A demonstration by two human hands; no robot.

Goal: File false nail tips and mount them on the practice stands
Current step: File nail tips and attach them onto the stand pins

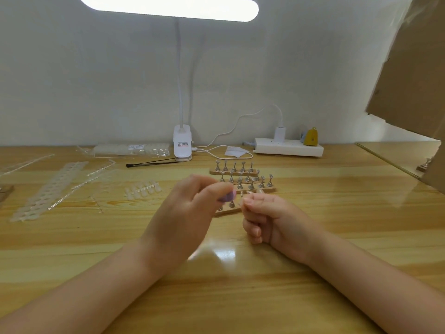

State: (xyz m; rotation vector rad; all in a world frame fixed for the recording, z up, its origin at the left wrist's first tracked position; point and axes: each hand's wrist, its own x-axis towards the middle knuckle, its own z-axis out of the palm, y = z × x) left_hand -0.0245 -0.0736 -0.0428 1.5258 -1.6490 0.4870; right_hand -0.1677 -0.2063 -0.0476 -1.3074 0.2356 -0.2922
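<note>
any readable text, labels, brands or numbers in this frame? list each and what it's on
None can be read.
Sticker on the white lamp clamp: red and black print, too small and blurred to read.
Label on the clear bag of nail tips: dark print, too blurred to read.
White power strip, yellow object beside it, cardboard: no text visible.
</note>
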